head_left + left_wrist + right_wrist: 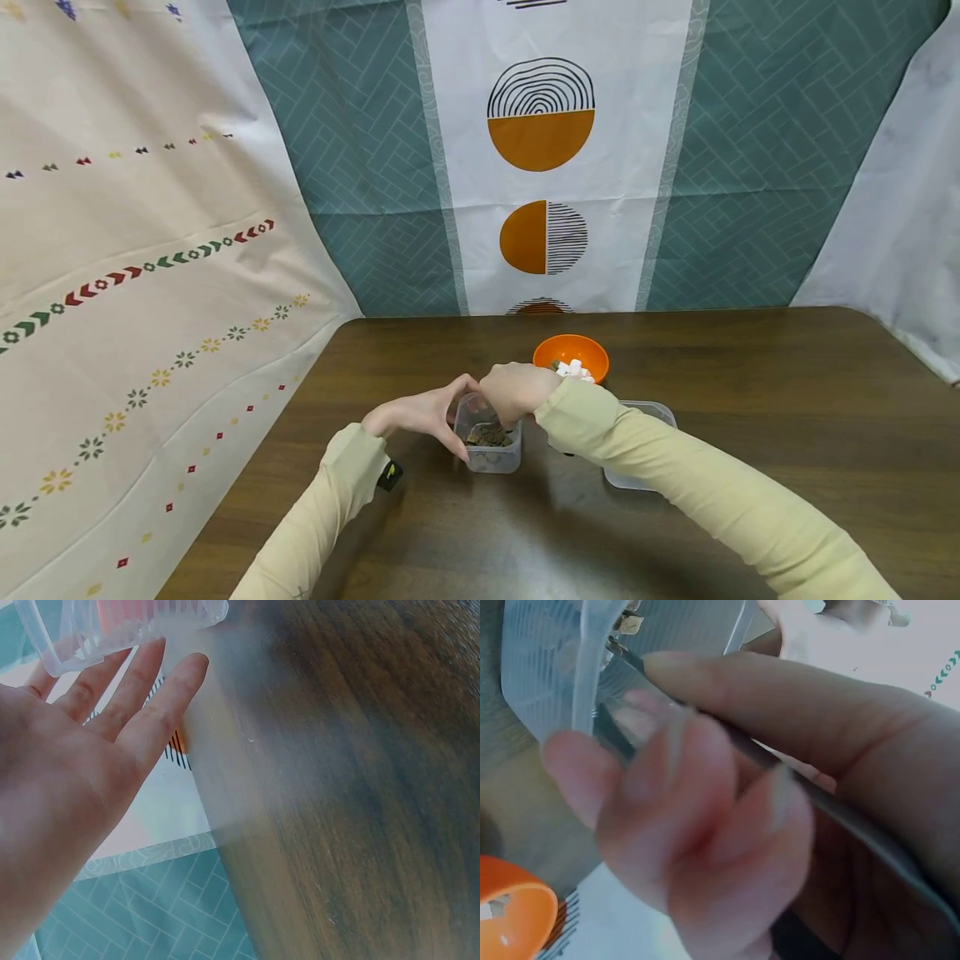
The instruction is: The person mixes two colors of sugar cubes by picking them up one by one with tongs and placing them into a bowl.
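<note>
My left hand [427,415] holds a small clear plastic container [495,463] by its left side, thumb at the front corner and a finger at the back. In the left wrist view its other fingers spread out beside the container wall. Brown, dry-looking pieces [489,435] lie inside. Over the container's right side is my right hand [517,392], gripping dark tweezers [847,815] in the right wrist view. The tweezer tips reach inside the container, close to a small light-brown piece [631,625].
Just behind my right hand stands an orange bowl [572,342] with white cubes [573,370] in it. A second clear container [654,409] sits to the right, partly hidden under my right sleeve. Hanging cloths border the brown wooden table [787,400] at the back.
</note>
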### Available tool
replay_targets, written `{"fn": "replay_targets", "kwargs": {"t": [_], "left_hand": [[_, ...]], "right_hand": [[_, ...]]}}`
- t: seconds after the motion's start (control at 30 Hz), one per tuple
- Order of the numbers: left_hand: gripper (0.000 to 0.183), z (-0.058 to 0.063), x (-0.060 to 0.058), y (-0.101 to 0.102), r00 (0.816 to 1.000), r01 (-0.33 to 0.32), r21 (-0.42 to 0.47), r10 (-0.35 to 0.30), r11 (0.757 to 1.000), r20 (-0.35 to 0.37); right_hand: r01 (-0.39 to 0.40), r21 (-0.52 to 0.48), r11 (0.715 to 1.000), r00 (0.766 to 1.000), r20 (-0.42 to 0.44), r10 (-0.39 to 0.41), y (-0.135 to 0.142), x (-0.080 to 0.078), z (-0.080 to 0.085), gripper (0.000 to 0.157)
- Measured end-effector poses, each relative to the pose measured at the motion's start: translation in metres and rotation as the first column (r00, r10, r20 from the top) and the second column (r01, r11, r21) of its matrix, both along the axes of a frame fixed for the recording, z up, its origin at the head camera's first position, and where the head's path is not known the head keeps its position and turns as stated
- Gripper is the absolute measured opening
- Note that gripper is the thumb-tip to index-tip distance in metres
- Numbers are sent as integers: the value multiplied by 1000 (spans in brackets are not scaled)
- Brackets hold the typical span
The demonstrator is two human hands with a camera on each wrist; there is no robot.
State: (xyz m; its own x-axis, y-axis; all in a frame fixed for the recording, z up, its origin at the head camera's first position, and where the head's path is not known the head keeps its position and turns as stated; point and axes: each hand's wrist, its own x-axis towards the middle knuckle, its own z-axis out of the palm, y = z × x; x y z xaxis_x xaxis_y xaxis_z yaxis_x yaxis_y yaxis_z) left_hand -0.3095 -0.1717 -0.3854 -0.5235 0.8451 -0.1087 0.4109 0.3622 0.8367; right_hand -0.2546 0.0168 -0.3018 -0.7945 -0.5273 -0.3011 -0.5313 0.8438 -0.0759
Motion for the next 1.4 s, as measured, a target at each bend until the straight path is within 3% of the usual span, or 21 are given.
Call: {"fn": "replay_targets", "kwargs": {"t": [0.2,0.53,0.6,0.7,0.8,1.1,1.4], "left_hand": [[77,0,0,0,1000,13,-4,-13,1000,-8],[79,1,0,0,1000,20,2,-20,1000,-7],[79,0,0,0,1000,25,4,-25,1000,-9],[79,0,0,-1,999,36,12,-36,999,-9],[78,0,0,-1,999,42,15,-42,999,-16],[78,-1,-1,-1,999,53,40,-53,998,8],[78,1,0,-1,1000,12,-26,-13,1000,-27]], "right_hand": [[-1,-26,1000,998,58,2,4,-3,0,29],[-34,-95,995,997,72,41,22,-4,6,8],[-39,-128,991,995,87,50,27,-3,8,13],[-64,-176,982,992,97,82,34,-2,11,30],[-86,-222,971,988,110,112,40,-2,15,36],[-121,-315,941,981,108,162,56,-3,22,28],[-99,-429,898,975,138,174,96,-9,42,22]]}}
